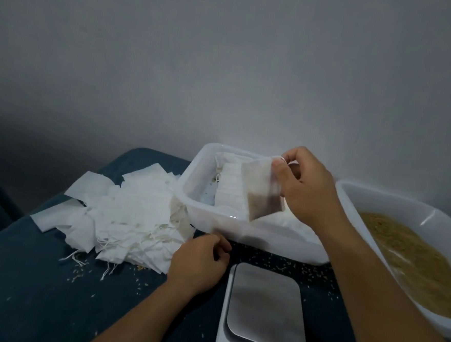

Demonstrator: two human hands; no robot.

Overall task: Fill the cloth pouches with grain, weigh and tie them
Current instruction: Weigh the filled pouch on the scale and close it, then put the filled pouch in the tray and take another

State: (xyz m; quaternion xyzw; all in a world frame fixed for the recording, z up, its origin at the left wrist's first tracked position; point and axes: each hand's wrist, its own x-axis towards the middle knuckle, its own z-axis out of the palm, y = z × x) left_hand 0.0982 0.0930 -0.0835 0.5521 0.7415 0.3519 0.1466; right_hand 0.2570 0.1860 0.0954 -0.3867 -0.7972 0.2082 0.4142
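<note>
My right hand (307, 184) pinches the top of a filled white cloth pouch (260, 189) and holds it above the middle clear plastic tub (190, 195). Brown grain shows through the pouch's lower part. Inside that tub lie several filled white pouches (230, 187). My left hand (199, 262) rests with curled fingers on the near edge of a heap of empty white pouches (125, 214) with loose strings; whether it holds one I cannot tell. A steel-topped scale (264, 307) sits in front of me with nothing on it.
A second clear tub (377, 197) at the right holds loose brown grain (413, 261). Spilled grains dot the dark blue tabletop (37, 291) around the scale. A plain grey wall stands close behind the tubs.
</note>
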